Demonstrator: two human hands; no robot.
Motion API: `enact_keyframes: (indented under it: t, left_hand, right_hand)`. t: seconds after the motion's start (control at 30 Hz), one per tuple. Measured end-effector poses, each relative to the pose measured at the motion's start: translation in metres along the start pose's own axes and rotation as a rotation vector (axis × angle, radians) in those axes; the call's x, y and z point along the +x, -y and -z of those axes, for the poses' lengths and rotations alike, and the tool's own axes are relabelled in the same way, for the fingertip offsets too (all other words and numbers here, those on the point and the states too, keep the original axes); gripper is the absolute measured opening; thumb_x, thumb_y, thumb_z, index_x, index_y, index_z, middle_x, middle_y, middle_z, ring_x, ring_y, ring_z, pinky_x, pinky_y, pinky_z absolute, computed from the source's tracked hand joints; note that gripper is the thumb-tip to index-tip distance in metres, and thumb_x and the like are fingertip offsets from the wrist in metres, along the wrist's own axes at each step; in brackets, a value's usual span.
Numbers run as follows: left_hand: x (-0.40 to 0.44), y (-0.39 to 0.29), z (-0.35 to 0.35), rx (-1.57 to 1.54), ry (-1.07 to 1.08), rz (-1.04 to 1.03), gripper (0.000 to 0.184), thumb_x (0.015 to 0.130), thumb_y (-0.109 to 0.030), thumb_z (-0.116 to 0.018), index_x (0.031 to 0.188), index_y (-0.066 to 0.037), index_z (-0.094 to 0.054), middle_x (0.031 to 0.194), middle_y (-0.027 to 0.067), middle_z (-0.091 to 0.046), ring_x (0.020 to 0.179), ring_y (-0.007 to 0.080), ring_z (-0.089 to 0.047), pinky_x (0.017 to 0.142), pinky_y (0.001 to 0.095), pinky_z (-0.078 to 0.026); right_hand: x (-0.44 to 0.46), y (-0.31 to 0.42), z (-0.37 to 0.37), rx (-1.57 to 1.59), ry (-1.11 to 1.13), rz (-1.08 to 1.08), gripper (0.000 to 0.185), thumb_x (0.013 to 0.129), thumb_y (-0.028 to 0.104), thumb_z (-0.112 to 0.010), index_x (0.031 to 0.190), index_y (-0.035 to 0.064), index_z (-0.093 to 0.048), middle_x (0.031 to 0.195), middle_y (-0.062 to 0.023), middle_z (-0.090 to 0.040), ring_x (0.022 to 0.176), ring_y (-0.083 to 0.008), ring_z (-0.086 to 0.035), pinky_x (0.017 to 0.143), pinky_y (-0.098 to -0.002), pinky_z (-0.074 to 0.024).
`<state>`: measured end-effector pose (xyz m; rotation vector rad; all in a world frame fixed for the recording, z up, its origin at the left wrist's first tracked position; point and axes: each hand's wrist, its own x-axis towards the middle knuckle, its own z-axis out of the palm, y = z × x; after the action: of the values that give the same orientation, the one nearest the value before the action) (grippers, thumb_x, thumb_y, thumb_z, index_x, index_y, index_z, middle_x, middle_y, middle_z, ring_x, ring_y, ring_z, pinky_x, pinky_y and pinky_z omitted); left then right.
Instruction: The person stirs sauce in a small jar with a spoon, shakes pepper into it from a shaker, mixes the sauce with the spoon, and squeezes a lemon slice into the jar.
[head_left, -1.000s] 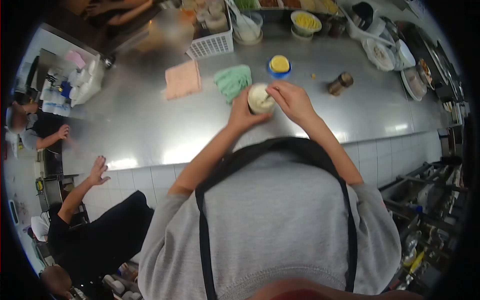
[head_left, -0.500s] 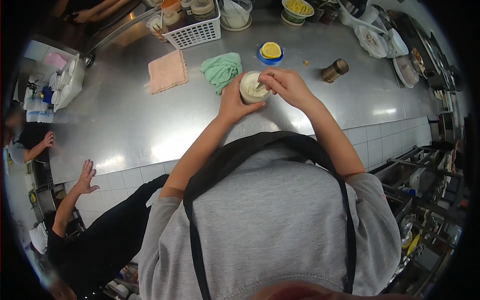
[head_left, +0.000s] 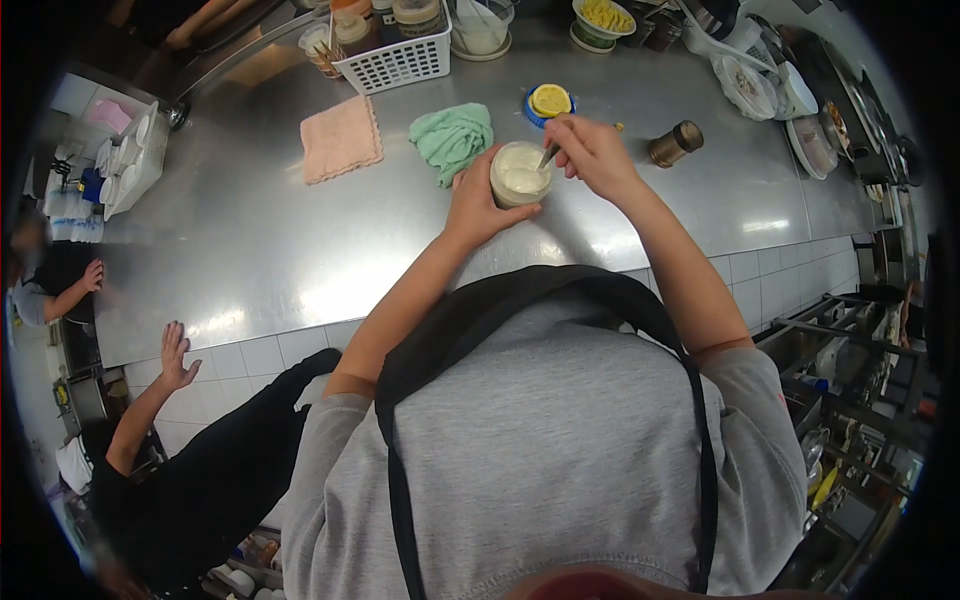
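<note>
A clear round container [head_left: 520,198] of creamy pale sauce [head_left: 521,172] stands on the steel counter, tilted slightly if at all. My left hand [head_left: 480,205] is wrapped around its left and near side. With the fingers of my right hand [head_left: 592,157] I pinch a spoon [head_left: 548,156] by its handle; the lower end is in the sauce at the container's right side. Just left of the container lies a crumpled green cloth [head_left: 452,140]. Behind it, lemon slices [head_left: 551,100] rest on a blue lid [head_left: 537,117].
A folded peach cloth [head_left: 341,140] lies to the left and a pepper grinder [head_left: 676,144] to the right. At the back are a white basket [head_left: 395,66] of jars and a bowl of yellow food [head_left: 605,17]. A co-worker's hand [head_left: 177,357] is near the counter's front-left edge.
My right hand has risen slightly and moved right with the spoon, showing more of the sauce. My left hand still holds the container.
</note>
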<state>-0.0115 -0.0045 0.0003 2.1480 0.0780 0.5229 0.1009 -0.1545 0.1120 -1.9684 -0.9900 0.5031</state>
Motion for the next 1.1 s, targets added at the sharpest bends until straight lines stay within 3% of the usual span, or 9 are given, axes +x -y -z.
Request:
enact_keyframes:
  t: [0.1,0.2,0.27,0.47,0.6,0.7,0.83,1.0,1.1]
  left_hand:
    - [0.002,0.002,0.0,-0.024,0.006,-0.012,0.092,0.056,-0.042,-0.083,0.129,-0.007,-0.038,0.119,0.0125,-0.054,0.113,0.03,-0.051,0.097,0.0434,-0.031]
    - [0.001,0.004,-0.001,-0.003,-0.001,-0.015,0.092,0.056,-0.042,-0.083,0.129,-0.007,-0.038,0.119,0.0124,-0.054,0.113,0.03,-0.051,0.097,0.0432,-0.03]
    - [-0.001,0.004,-0.002,-0.023,0.014,0.001,0.092,0.056,-0.042,-0.083,0.129,-0.007,-0.038,0.118,0.0123,-0.054,0.112,0.03,-0.051,0.097,0.0429,-0.03]
    - [0.002,0.005,0.0,-0.03,0.023,0.004,0.092,0.055,-0.041,-0.083,0.129,-0.006,-0.039,0.117,0.0121,-0.055,0.112,0.0297,-0.051,0.096,0.042,-0.031]
    - [0.001,0.004,-0.001,-0.041,0.01,0.002,0.092,0.055,-0.04,-0.083,0.128,-0.007,-0.039,0.117,0.0122,-0.055,0.112,0.0296,-0.051,0.097,0.0419,-0.03]
    - [0.0,0.004,0.001,-0.046,0.033,0.018,0.092,0.055,-0.04,-0.083,0.129,-0.007,-0.039,0.117,0.0121,-0.055,0.112,0.0296,-0.051,0.097,0.0417,-0.03]
    - [0.0,0.003,0.0,-0.027,0.016,0.014,0.092,0.055,-0.039,-0.083,0.129,-0.007,-0.039,0.117,0.0118,-0.055,0.112,0.0295,-0.051,0.097,0.0416,-0.03]
    - [0.0,0.003,0.0,-0.044,0.021,0.022,0.091,0.055,-0.04,-0.083,0.129,-0.008,-0.039,0.118,0.0115,-0.054,0.113,0.0294,-0.05,0.098,0.0412,-0.03]
    - [0.001,0.003,0.001,-0.057,0.035,0.041,0.091,0.055,-0.04,-0.083,0.129,-0.008,-0.039,0.119,0.0112,-0.055,0.113,0.0293,-0.05,0.098,0.0413,-0.029]
  right_hand:
    - [0.0,-0.002,0.003,0.31,-0.129,-0.181,0.027,0.095,0.027,-0.05,0.087,0.0026,-0.06,0.067,-0.0026,-0.058,0.058,-0.0082,-0.056,0.05,-0.0227,-0.0438]
    - [-0.001,0.001,-0.002,0.16,-0.275,0.102,0.027,0.095,0.027,-0.05,0.088,0.0029,-0.061,0.068,-0.002,-0.058,0.057,-0.0071,-0.055,0.05,-0.0215,-0.0434]
    - [0.004,-0.008,-0.008,-0.245,-0.23,0.392,0.025,0.095,0.025,-0.051,0.09,0.0024,-0.061,0.067,-0.003,-0.058,0.055,-0.0085,-0.054,0.05,-0.0224,-0.0435]
    - [0.006,0.008,-0.001,0.01,-0.183,0.079,0.025,0.092,0.024,-0.053,0.087,0.0005,-0.06,0.069,-0.0085,-0.059,0.055,-0.0171,-0.056,0.053,-0.0292,-0.0455]
    - [0.011,-0.004,-0.009,-0.312,-0.246,0.34,0.029,0.094,0.026,-0.052,0.082,0.0012,-0.061,0.066,-0.0058,-0.059,0.054,-0.0118,-0.055,0.05,-0.0257,-0.044]
    - [0.006,0.007,-0.011,-0.1,-0.111,0.151,0.029,0.094,0.026,-0.052,0.082,0.0011,-0.06,0.066,-0.0075,-0.059,0.055,-0.0141,-0.056,0.052,-0.0277,-0.0443]
    - [0.008,0.01,-0.004,-0.014,-0.214,0.07,0.028,0.093,0.026,-0.052,0.083,0.0011,-0.061,0.065,-0.0074,-0.059,0.056,-0.0146,-0.057,0.052,-0.0279,-0.0442]
    - [-0.001,0.007,-0.009,-0.217,-0.111,0.335,0.026,0.095,0.024,-0.051,0.087,0.0014,-0.062,0.069,-0.0027,-0.057,0.058,-0.007,-0.054,0.052,-0.0212,-0.0428]
    - [-0.011,0.025,0.009,-0.061,-0.201,0.248,0.025,0.092,0.025,-0.054,0.094,0.0006,-0.062,0.075,-0.0094,-0.061,0.065,-0.0166,-0.062,0.058,-0.0289,-0.0469]
